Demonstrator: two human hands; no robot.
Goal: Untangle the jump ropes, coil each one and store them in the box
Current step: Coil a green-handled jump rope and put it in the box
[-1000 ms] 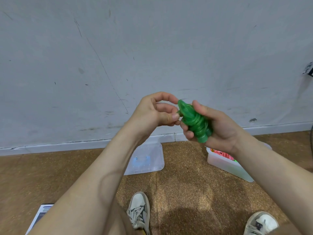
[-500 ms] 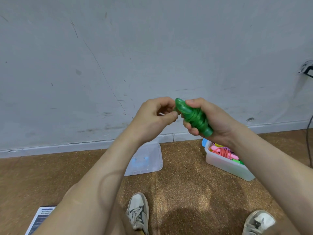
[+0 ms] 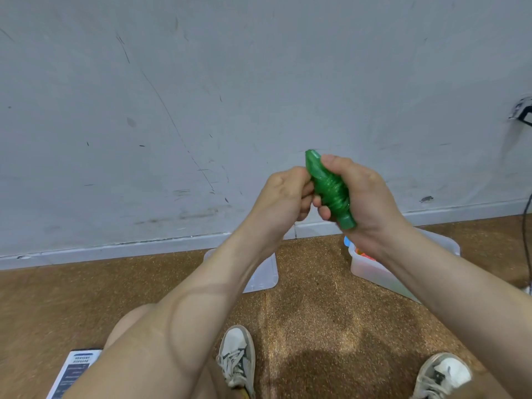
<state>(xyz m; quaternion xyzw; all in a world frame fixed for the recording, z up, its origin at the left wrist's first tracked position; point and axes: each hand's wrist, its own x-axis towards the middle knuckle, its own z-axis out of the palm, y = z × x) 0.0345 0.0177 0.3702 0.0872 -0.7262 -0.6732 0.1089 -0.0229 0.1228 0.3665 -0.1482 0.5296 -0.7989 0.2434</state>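
Holding item: green jump rope (image 3: 329, 191), wound into a tight bundle, carried in the air in front of the wall, at about the height of the skirting.

Grip, right hand (image 3: 371, 197): fingers and thumb curled round the bundle, clamped on its middle; both ends stick out of the fist.

Grip, left hand (image 3: 283, 197): fingers curled against the bundle's left side. Whether they pinch a loose rope end is hidden; cannot tell.

Axis: the bundle lies tilted, its upper tip toward the wall and to the left, its lower end down and to the right.

Destination: box (image 3: 374, 273), translucent, on the floor by the wall, directly below the right wrist, with coloured ropes partly visible inside. The bundle's lower end points roughly at it. The right hand is the nearer one, so a straight lowering by that hand looks sufficient.

Also present: lid (image 3: 266, 276) flat on the floor, under the left forearm, apart from the box.
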